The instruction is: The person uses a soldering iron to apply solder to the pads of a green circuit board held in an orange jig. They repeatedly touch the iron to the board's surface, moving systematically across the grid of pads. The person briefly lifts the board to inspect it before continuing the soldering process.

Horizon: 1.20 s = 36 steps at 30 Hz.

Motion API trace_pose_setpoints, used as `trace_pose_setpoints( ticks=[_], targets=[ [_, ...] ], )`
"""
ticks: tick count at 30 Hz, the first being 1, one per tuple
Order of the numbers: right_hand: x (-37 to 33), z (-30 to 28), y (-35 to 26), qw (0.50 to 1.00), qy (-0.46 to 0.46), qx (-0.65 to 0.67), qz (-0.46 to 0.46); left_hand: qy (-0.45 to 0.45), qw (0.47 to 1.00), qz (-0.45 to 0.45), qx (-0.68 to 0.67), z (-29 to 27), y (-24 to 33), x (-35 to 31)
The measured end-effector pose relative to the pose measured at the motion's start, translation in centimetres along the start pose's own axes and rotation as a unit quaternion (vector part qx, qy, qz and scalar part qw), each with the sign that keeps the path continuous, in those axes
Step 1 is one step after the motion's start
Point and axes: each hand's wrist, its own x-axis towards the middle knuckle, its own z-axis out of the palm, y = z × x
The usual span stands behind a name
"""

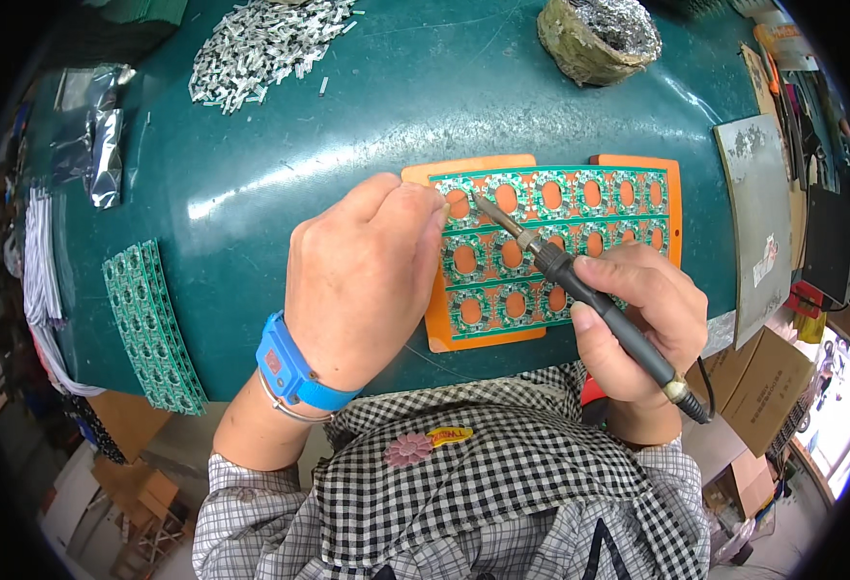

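Note:
My right hand [642,314] grips a soldering iron [628,338] by its dark handle. The iron slants up and left, with its tip over the top left part of a green circuit board panel [492,282]. That panel has rows of ring-shaped boards with round openings and lies in an orange holder [675,198]. At the panel's top left corner, my left hand [362,261] is closed in a pinch close to the iron's tip. What its fingers hold is hidden behind the hand. A blue strap circles the left wrist.
Far left on the green table [241,280] lies a heap of small clear-and-black parts [260,48]. A rough bowl [594,43] stands at the back. More green panels [154,329], white wires [43,261] and a silver bag [106,159] lie left. A grey plate [755,213] is at the right.

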Motion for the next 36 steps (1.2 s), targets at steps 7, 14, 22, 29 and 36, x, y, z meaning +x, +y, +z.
trace_pose_setpoints(
  ticks=[7,14,22,29,36],
  targets=[
    [0.2,-0.1,-0.5,1.000,-0.018,-0.009,0.006,0.017,0.999,0.036,-0.020,0.6,-0.2,0.2],
    [-1.0,-1.7,0.1,0.998,0.036,0.042,0.010,-0.011,0.999,0.013,-0.036,-0.4,0.6,-0.5],
    [-0.6,-1.4,0.3,1.000,0.000,0.012,0.007,-0.003,0.998,0.066,-0.020,1.5,0.6,0.5],
    [-0.8,-1.3,0.3,1.000,0.000,0.003,0.002,0.002,0.998,0.069,-0.008,1.7,0.5,0.3],
    [-0.9,-1.4,0.2,0.999,-0.021,-0.013,-0.035,0.017,0.994,0.104,-0.001,1.9,0.7,0.3]
  ],
)
